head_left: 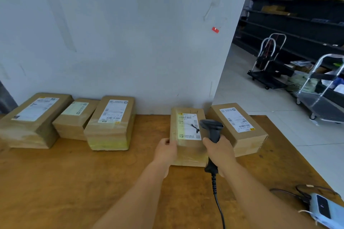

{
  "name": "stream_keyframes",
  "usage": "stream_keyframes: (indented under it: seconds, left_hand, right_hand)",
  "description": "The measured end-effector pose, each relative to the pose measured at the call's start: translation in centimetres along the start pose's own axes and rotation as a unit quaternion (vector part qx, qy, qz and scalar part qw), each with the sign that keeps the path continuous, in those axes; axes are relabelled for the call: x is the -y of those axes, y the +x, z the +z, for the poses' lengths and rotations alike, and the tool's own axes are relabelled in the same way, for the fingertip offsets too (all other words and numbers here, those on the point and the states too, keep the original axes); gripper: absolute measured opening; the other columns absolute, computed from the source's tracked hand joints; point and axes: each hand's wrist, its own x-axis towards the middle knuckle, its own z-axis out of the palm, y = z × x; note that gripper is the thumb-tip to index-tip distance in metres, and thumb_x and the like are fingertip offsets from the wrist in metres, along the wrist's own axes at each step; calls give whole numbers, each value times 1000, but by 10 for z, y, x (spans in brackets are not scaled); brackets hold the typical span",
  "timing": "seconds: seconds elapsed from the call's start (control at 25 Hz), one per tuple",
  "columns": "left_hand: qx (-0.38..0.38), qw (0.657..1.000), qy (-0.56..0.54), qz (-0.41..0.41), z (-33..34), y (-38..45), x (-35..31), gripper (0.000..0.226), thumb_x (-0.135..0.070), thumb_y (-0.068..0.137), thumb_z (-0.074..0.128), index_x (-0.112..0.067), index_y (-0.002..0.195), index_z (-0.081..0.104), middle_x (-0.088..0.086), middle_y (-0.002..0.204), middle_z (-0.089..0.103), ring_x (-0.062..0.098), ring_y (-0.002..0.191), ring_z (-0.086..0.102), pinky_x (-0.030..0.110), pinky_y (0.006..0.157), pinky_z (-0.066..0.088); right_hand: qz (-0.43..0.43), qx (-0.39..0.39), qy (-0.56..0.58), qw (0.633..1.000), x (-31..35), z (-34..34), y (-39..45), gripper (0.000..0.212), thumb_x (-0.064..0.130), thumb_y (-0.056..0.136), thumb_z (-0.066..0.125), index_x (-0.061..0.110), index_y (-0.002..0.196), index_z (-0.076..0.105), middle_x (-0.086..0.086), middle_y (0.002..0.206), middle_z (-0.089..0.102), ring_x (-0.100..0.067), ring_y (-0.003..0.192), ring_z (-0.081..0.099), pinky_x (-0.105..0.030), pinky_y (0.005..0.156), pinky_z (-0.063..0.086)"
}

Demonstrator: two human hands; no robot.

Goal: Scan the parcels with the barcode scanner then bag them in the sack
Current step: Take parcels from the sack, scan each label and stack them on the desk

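Parcel (188, 135) flat on wooden table (74, 182); my left hand (166, 149) grips its near-left corner, my right hand (220, 151) clenches barcode scanner (212, 130), head over label.

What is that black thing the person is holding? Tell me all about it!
It is a barcode scanner, dark grey or black and plastic-looking. It has a wide head on top and a handle below. The right hand grips the handle, holding it upright with the head aimed at the label of the cardboard parcel right beside it. A black cable runs from the handle's bottom toward the camera over the wooden table.
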Motion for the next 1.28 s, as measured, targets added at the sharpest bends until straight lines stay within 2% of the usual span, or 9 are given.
stream_keyframes:
  seconds: [0.16,0.36,0.44,0.64,0.88,0.96,1.04,1.16,1.28]
  left_hand:
    - [-53,997,-62,-10,-9,-62,24,30,-42,96,47,-34,124,43,-3,116,46,25,107,44,54,97,41]
    - [-152,982,-114,2,-27,-167,76,32,-53,90,50,-41,118,42,1,126,42,30,112,43,60,96,39]
    - [-196,971,-138,1,-35,-212,102,33,-54,88,51,-42,117,42,2,128,44,30,113,45,56,93,42]
    - [-301,932,-200,-3,-75,-312,163,38,-55,73,58,-45,108,46,5,125,50,27,97,58,33,63,45]
    - [-438,857,-271,-10,-148,-406,253,39,-62,51,63,-50,86,49,10,121,55,34,97,63,51,83,53]
    - [-472,829,-300,-5,-167,-438,281,36,-56,59,66,-43,89,50,13,116,58,27,78,61,48,71,56]
    - [-500,803,-324,-8,-185,-468,313,28,-41,73,67,-33,95,51,13,109,63,21,69,57,31,58,49]
    - [-515,774,-366,-43,-217,-497,370,39,-49,65,66,-37,100,54,8,114,64,25,92,64,37,76,51]
    - [-512,753,-407,-72,-250,-522,426,53,-50,67,66,-35,117,54,5,116,60,22,96,62,37,75,50]
  right_hand:
    - [-17,41,39,998,-13,-12,-50,15,24,91,57,13,101,54,-4,82,56,-20,71,51,-32,66,41]
    - [-50,140,72,986,-26,-33,-144,14,17,92,55,14,81,47,-2,64,42,-18,57,39,-30,56,32]
    - [-67,182,70,978,-30,-38,-186,13,17,93,54,14,82,47,-3,63,40,-18,55,38,-29,55,31]
    - [-101,298,57,947,-35,-29,-282,12,14,93,53,11,84,45,-3,63,36,-19,54,35,-30,53,27]
    - [-175,419,20,891,-43,24,-398,35,11,89,57,15,66,31,1,53,30,-16,46,30,-27,51,25]
    - [-188,449,1,873,-49,47,-436,36,11,89,58,17,64,32,2,52,30,-15,45,31,-26,50,25]
    - [-202,476,-22,855,-57,74,-476,36,14,89,59,17,64,33,2,51,32,-15,45,33,-27,50,26]
    - [-230,510,-69,826,-74,112,-530,26,18,90,58,14,71,41,0,55,37,-17,48,37,-28,49,27]
    - [-236,537,-109,803,-96,154,-581,26,20,91,58,17,71,42,0,56,40,-18,51,40,-28,51,30]
